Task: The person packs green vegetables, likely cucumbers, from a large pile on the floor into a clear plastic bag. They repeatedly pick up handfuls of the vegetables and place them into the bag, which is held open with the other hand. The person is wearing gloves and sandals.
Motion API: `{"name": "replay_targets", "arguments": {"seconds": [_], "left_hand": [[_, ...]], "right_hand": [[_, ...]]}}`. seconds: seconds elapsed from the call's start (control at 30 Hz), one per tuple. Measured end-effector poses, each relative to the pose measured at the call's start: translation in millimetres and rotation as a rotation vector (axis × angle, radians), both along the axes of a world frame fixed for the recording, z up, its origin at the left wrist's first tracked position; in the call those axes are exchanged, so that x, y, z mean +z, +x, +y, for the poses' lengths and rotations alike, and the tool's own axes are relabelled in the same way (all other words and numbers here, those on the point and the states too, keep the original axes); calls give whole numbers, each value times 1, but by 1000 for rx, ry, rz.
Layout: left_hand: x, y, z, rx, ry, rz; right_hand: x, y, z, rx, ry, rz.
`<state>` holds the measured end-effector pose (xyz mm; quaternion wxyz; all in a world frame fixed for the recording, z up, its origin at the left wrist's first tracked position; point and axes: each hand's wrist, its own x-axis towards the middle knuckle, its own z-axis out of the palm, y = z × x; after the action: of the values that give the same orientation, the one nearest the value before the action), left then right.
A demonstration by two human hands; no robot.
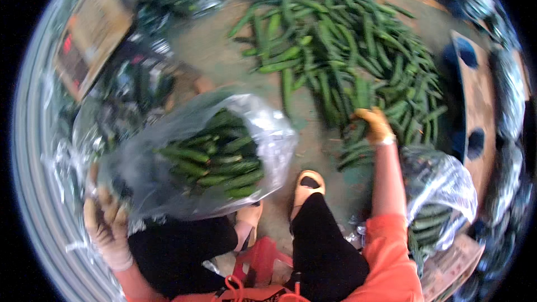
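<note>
A large pile of cucumbers [335, 46] lies on the floor in front of me. My right hand [374, 125], in a yellowish glove, reaches to the near edge of the pile; its fingers touch cucumbers, but whether they grip any cannot be told. To the left, a clear plastic bag [270, 151] lies with its mouth wide and many cucumbers [226, 167] inside. My left hand [107, 222], in a pale glove, is beside the bag's far left side with its fingers bent; blur hides whether it pinches the plastic.
Another clear bag with cucumbers [440, 193] stands right of my right forearm. Cardboard boxes [478, 109] and wrapped produce line the right. A tilted carton [100, 21] and filled plastic bags [134, 79] lie at the left. My sandalled feet [308, 188] are on the floor between the bags.
</note>
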<state>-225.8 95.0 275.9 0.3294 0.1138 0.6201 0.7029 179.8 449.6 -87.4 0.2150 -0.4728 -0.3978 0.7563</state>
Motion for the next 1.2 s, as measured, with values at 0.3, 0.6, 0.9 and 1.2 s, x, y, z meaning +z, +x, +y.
{"name": "replay_targets", "arguments": {"seconds": [0.3,0.6,0.9,1.2], "left_hand": [[28,45,9,-127,89,-222],[26,24,3,-45,264,-372],[9,17,13,10,183,-313],[-11,6,16,24,125,-332]], "right_hand": [[247,-147,-73,452,251,615],[221,-221,-139,846,1072,614],[50,-159,51,206,970,-1001],[6,-176,113,287,978,-1010]]}}
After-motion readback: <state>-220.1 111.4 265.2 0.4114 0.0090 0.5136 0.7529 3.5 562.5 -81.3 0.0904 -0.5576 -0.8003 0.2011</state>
